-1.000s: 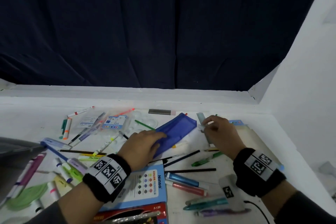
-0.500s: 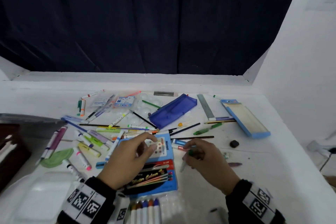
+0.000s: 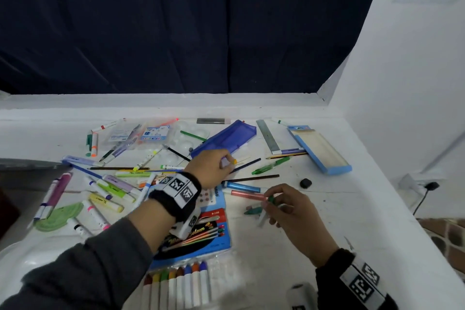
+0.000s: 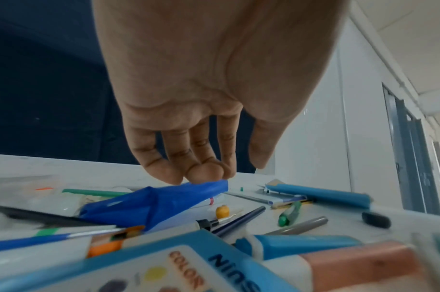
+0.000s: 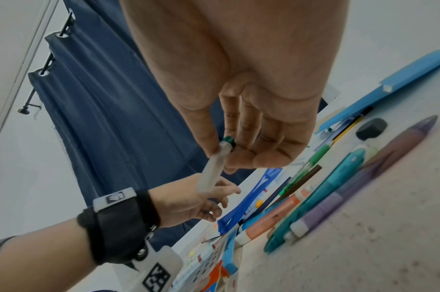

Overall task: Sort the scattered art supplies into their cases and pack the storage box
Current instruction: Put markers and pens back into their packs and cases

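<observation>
My left hand (image 3: 227, 161) reaches forward to the near edge of the translucent blue pencil case (image 3: 226, 138). Its fingers hang loosely and hold nothing, fingertips (image 4: 203, 173) right at the case (image 4: 148, 205); I cannot tell if they touch. A small orange-tipped piece (image 4: 222, 211) lies just beside them. My right hand (image 3: 270, 205) hovers over the table's front middle and pinches a white marker with a green end (image 5: 213, 164) between thumb and fingers (image 5: 241, 156). Pens, markers and pencils lie scattered all around.
A light blue pencil box (image 3: 319, 151) and a ruler (image 3: 268, 137) lie at the back right, a black eraser (image 3: 305, 183) nearer. A colour pencil pack (image 3: 214, 236) and a marker set (image 3: 176, 284) sit in front. A dark container (image 3: 25, 163) stands at the left edge.
My left hand has left the colour pencil pack and moved forward to the blue case. My right hand keeps the marker and has shifted slightly right.
</observation>
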`<state>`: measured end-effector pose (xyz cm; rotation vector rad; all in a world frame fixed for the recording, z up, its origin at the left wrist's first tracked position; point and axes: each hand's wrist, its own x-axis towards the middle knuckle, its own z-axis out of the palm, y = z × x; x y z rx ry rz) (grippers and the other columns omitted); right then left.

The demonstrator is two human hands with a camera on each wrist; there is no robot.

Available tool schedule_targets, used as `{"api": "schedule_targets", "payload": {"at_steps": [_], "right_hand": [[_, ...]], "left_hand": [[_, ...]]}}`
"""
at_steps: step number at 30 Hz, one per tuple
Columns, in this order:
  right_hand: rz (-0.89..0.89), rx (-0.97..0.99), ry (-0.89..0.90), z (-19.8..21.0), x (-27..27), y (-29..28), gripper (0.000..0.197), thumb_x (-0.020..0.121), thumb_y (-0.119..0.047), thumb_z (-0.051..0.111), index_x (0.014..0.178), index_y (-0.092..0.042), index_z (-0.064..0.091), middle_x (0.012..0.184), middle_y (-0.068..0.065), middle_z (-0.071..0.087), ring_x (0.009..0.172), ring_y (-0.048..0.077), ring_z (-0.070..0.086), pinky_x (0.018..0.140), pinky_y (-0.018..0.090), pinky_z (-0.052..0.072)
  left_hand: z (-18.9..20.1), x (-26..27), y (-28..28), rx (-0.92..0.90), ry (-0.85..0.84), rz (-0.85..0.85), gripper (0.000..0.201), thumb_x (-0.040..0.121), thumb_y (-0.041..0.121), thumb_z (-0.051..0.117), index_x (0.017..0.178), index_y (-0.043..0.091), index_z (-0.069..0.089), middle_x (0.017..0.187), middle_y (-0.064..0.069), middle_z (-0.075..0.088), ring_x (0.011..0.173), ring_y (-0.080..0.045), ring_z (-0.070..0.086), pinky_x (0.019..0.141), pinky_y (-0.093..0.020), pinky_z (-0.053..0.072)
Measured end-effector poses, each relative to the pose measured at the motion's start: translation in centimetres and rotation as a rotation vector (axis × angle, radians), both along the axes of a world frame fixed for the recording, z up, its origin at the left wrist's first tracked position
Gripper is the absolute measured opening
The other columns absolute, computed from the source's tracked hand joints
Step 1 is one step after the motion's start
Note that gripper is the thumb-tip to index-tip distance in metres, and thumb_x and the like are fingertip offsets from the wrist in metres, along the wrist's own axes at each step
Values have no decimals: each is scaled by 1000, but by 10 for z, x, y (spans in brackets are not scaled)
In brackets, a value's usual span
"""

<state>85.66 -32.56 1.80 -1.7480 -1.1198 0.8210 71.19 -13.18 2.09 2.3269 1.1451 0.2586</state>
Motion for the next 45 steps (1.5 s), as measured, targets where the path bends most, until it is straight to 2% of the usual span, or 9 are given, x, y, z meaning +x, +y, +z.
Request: {"api": "schedule_targets", "payload": {"at_steps": [5,9,13,17,23,31,35,40,45], "right_hand": [[-59,-7,49,7,15,-2,8,91,-16,68,95,-21,63,78,1,72,64,9,68,57,17,51],[-88,1,76,12,20,-6,8,91,-15,67,95,-20,61,84,2,72,64,2,67,56,15,51],[-91,-8,91,12,20,-6,8,91,-16,67,96,-20,62,84,1,72,64,1,67,56,15,50],[-81,11,121,12,17,-3,9,90,-14,69,96,-17,63,83,2,72,63,5,69,54,14,50],[-13,26,152,10,3,10,15,87,-14,72,98,-21,65,82,2,74,72,18,72,64,29,60],[228,-42,57,-16,-36,12,10,92,-10,63,96,-19,61,88,0,74,79,11,71,67,27,58],[325,-56,-36,-26,-50,5,10,95,-11,60,95,-21,60,86,0,69,74,10,69,58,17,50],[424,-99,-104,-28,-58,-2,7,95,-16,62,91,-22,59,82,0,67,70,11,68,56,14,45],[498,-132,-149,-35,-63,-5,6,93,-18,65,94,-20,60,82,2,66,66,11,67,57,19,51]], "left_hand": [[-7,48,29,41,252,-56,31,96,44,55,117,22,59,111,3,60,101,-21,57,86,-31,46],[-17,66,39,162,436,-86,22,95,39,54,100,20,62,110,-3,66,102,-26,61,79,-31,46],[-19,70,38,244,483,-77,21,97,33,54,109,18,62,116,-5,65,106,-28,62,79,-31,44],[-10,60,38,187,373,-37,15,94,34,55,99,21,59,115,0,64,103,-25,59,82,-33,47],[27,1,7,64,-116,78,7,89,30,68,90,23,66,91,5,67,86,-17,64,78,-31,53],[34,-89,-90,34,-404,130,2,85,30,77,84,29,75,76,7,70,77,-9,65,65,-11,43],[14,-123,-119,-160,-355,67,9,86,40,73,81,32,72,86,5,73,86,-12,68,77,-28,54],[-9,-132,-140,-224,-246,-5,13,89,36,73,77,40,71,76,8,69,72,-9,64,64,-16,43],[-20,-121,-142,-168,-79,-68,20,89,48,69,95,30,75,75,10,64,68,-7,57,64,-24,45]]}}
